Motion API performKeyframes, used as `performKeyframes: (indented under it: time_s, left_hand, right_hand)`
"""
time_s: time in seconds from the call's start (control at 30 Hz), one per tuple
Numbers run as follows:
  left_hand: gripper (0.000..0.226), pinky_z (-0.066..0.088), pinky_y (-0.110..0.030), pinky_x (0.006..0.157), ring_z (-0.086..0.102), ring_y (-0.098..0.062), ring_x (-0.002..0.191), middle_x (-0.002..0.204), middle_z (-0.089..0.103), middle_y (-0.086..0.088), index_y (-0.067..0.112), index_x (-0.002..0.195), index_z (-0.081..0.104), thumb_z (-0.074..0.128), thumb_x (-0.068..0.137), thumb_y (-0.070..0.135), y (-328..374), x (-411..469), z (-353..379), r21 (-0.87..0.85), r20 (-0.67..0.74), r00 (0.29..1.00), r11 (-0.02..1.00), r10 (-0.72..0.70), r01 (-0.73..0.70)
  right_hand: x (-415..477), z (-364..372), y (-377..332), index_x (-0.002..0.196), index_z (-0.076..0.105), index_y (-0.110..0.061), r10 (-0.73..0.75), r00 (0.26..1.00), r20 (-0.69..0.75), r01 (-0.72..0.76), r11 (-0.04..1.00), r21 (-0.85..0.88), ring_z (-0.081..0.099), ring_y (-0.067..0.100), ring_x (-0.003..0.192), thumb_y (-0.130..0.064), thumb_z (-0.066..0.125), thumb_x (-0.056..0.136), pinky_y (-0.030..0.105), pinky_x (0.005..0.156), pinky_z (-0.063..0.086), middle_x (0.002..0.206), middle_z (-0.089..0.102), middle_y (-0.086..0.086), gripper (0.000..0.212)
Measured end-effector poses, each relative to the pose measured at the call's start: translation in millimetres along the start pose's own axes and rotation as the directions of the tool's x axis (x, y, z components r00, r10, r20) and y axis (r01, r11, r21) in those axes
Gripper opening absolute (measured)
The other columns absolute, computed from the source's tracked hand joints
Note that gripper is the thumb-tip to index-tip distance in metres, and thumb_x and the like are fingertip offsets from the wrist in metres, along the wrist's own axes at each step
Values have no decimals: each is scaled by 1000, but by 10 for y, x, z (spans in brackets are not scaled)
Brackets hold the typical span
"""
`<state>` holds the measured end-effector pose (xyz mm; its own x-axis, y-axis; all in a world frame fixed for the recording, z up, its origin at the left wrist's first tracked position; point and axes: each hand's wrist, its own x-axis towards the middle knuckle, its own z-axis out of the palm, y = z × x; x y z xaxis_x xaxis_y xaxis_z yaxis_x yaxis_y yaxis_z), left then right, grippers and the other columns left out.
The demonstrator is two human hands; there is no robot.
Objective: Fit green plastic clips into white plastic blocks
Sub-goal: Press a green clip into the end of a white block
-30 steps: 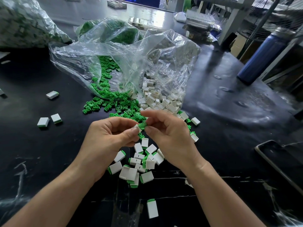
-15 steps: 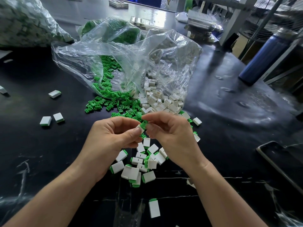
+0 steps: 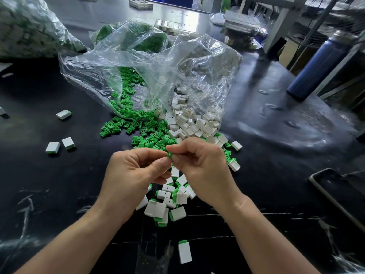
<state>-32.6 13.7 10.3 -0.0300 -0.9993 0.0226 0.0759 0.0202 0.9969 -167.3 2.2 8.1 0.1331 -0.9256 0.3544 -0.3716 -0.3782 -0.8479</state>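
Observation:
My left hand (image 3: 134,173) and my right hand (image 3: 201,171) meet above the black table, fingertips together. Between them a green clip (image 3: 169,155) shows, pinched by my right thumb and forefinger. My left fingers curl round what it goes into; the white block there is hidden by my thumb. Below the hands lies a heap of white blocks with green clips fitted (image 3: 167,202). Loose green clips (image 3: 138,127) and bare white blocks (image 3: 193,123) spill from clear plastic bags (image 3: 150,62) behind the hands.
Single fitted blocks lie at the left (image 3: 53,147) (image 3: 63,114) and near me (image 3: 184,252). A blue bottle (image 3: 316,66) stands at the right. A dark phone (image 3: 339,194) lies by the right table edge. Another filled bag (image 3: 25,26) sits far left.
The hands have stayed together at the same spot; the right fingers have closed a little further over the green clip, so less of the white block shows.

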Motion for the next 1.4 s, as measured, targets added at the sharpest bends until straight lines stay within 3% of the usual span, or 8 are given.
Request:
performKeyframes:
  time_s: [0.3,0.43,0.6,0.73,0.83,0.93,1.17,1.4]
  left_hand:
    - [14,52,-20,47,65,-15,51,56,67,-7,9,73,68,64,61,15,2,-31,65,-111,-72,997,993,-36,27]
    - [14,52,-19,49,65,-14,53,60,69,-8,12,71,70,65,59,18,-12,-15,65,-136,-59,997,989,-58,50]
    - [12,54,-23,50,65,-17,52,62,69,-10,19,67,75,68,57,18,9,-22,30,-155,-54,998,988,-11,2]
    - [9,52,-18,50,65,-13,52,58,69,-6,21,63,73,68,58,15,-6,6,19,-96,-96,992,992,76,-85]
    - [13,50,-13,56,66,-6,57,62,71,3,23,68,72,69,61,14,-1,0,29,-35,-72,973,975,218,-221]
    - [14,54,-32,63,66,-22,69,71,70,5,28,78,75,75,68,18,-27,-14,-8,62,-1,953,952,302,-301]
    - [13,49,-21,46,58,-15,46,66,61,-8,10,81,73,63,73,14,-18,-18,16,-60,127,911,920,393,-388]
    - [13,44,-8,49,59,0,50,70,61,-11,2,79,69,57,76,-2,-19,-9,32,-67,186,860,879,475,-472]
  right_hand:
    - [-49,97,-8,90,70,-3,-54,989,-139,49,998,-37,60,9,73,-5,59,79,25,68,52,79,59,-6,16]
    - [-49,119,-22,93,70,-3,-84,988,-130,73,994,-85,56,4,78,0,59,81,8,70,44,83,57,-3,17]
    - [-63,86,-55,96,71,-5,-111,989,-94,103,991,-84,57,7,77,-1,55,81,10,68,45,85,55,-6,22]
    - [-53,68,-92,99,69,-17,56,997,-56,-51,996,74,58,4,78,-17,52,83,18,71,48,85,57,-11,23]
    - [-28,46,-93,86,60,-26,280,958,67,-288,939,186,59,8,72,-51,47,79,31,69,51,77,61,-9,28]
    - [-11,19,-133,67,60,-22,354,892,280,-424,871,248,55,10,59,-71,42,65,25,56,46,64,60,-6,53]
    - [-22,-24,-190,68,55,-16,357,819,449,-498,831,247,48,7,53,-64,30,72,17,50,39,61,57,-4,54]
    - [-50,-7,-226,52,58,-32,332,858,392,-451,851,267,41,1,51,-60,32,75,12,51,37,55,46,-15,45]
